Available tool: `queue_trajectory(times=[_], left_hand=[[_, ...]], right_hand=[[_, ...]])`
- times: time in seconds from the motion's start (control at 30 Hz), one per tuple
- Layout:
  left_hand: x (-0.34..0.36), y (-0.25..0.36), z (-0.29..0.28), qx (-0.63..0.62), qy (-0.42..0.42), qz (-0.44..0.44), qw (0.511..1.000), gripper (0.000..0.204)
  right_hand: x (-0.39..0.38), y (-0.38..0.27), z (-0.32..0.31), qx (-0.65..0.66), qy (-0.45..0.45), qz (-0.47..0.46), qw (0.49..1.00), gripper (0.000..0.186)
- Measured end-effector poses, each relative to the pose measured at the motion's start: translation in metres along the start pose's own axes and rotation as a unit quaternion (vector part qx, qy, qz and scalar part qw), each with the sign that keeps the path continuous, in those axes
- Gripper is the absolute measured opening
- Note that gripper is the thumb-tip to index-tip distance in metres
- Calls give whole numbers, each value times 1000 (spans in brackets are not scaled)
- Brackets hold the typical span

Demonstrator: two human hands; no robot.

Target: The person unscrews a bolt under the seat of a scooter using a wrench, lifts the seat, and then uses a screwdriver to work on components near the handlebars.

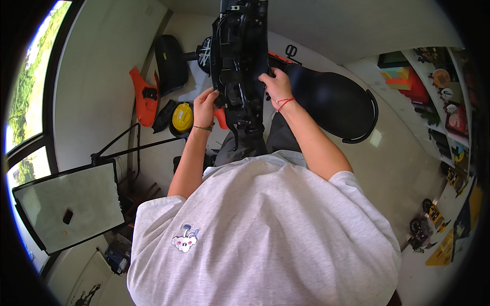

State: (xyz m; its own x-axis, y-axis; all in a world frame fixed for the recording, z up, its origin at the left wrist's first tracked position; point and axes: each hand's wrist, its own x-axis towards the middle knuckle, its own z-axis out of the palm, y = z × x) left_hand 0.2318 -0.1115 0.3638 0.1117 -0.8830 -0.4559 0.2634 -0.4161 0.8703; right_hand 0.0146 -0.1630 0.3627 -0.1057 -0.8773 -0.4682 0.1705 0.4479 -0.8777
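Between my arms stands a long black stripped scooter body (236,84), with cables, brackets and bolts showing along it. A curved black lever (235,140) hangs at its near end, close to my legs. My left hand (204,108) is closed with bent fingers on the body's left edge. On the opposite edge, a little farther away, my right hand (277,85) is closed with its thumb on top; its fingertips are partly hidden. To the right of that hand spreads a wide, rounded black panel (332,102) with a curved rail at its outer end.
Left of the scooter body lie an orange panel (145,99), a black padded part (171,62) and a yellow round piece (182,117). A black-framed glass table (71,204) with a small dark object stands at the left. Shelves (434,92) with boxes and models line the right.
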Motion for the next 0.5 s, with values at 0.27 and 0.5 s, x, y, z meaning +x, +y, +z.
queue_trajectory(times=[0.27, 0.5], left_hand=[[2, -8, -4, -97, -19, -23, 995, 8], [-3, -31, -11, -224, -130, -141, 956, 38]], right_hand=[[-2, -1, 4, -21, 8, -20, 1000, 18], [-8, -6, 4, 8, -7, 0, 1000, 15]])
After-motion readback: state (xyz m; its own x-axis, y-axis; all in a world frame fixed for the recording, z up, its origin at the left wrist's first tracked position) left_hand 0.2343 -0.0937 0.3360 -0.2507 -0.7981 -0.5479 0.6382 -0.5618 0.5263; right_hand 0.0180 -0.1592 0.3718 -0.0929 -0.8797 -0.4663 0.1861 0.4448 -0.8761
